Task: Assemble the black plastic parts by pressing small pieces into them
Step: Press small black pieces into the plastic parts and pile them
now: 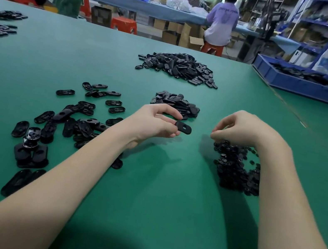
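left hand (154,122) grip pinching oval black part (183,127), right hand (238,127) fingertips curled over small pieces (236,170), hold unclear

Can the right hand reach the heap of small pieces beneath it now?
Probably yes. The right hand hovers directly above the heap of small pieces, fingertips curled down at its near edge, and nothing lies between them.

Factory floor; green worktable (104,59), parts bin (297,86)

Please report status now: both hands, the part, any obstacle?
Left hand pinches black part above the mat. Right hand curled over small-piece pile, fingertips together; piece not visible. Nothing between the hands.
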The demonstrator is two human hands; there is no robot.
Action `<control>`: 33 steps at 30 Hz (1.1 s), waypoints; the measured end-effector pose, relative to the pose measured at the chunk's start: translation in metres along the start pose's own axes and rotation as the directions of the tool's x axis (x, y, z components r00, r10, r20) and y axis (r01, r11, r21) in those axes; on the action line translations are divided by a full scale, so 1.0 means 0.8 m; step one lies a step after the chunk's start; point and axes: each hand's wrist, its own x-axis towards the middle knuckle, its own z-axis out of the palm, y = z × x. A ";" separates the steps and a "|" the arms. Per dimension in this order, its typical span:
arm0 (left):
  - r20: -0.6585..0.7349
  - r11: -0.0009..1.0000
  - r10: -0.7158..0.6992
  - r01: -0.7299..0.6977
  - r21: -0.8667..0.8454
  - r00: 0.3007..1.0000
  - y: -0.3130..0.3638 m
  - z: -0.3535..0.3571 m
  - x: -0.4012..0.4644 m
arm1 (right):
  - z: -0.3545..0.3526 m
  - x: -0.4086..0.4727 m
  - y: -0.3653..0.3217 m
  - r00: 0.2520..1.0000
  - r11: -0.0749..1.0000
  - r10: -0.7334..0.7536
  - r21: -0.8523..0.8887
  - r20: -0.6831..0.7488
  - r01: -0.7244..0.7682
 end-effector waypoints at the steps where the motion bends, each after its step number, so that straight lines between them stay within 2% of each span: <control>1: 0.002 1.000 0.000 0.000 0.019 1.000 -0.001 0.000 0.000 | 0.002 0.002 0.006 0.999 0.999 0.037 -0.021 -0.036 -0.038; 3: -0.008 0.998 0.006 -0.006 0.058 1.000 -0.001 0.000 0.000 | 0.010 0.006 0.015 0.994 0.995 0.087 -0.036 -0.071 -0.090; 9: -0.052 0.998 0.012 -0.008 0.065 0.999 -0.001 -0.002 0.000 | 0.015 0.007 0.021 0.990 0.990 0.139 -0.021 -0.021 -0.139; 15: -0.051 0.998 0.003 0.000 0.057 0.999 -0.002 -0.003 0.001 | 0.020 0.005 0.020 0.986 0.985 0.154 -0.064 -0.060 -0.158; 21: -0.030 0.999 -0.007 0.008 0.042 1.000 -0.005 -0.004 0.002 | 0.020 0.004 0.020 0.993 0.989 0.107 -0.093 -0.044 -0.111; 25: -0.028 1.000 -0.017 0.017 -0.009 0.999 -0.004 -0.004 0.003 | 0.020 0.003 0.009 0.998 0.987 -0.057 0.147 -0.031 0.061; 28: -0.008 0.993 -0.028 0.027 -0.113 1.000 -0.001 -0.003 0.003 | 0.022 -0.002 -0.011 0.980 0.909 -0.181 0.369 -0.076 0.197; 30: 0.005 0.984 -0.034 0.035 -0.175 0.999 0.001 -0.004 0.003 | 0.027 -0.003 -0.025 0.969 0.838 -0.228 0.488 -0.094 0.244; 33: 0.010 0.973 -0.031 0.033 -0.227 0.999 0.004 -0.005 0.003 | 0.036 -0.004 -0.042 0.968 0.789 -0.223 0.562 -0.112 0.247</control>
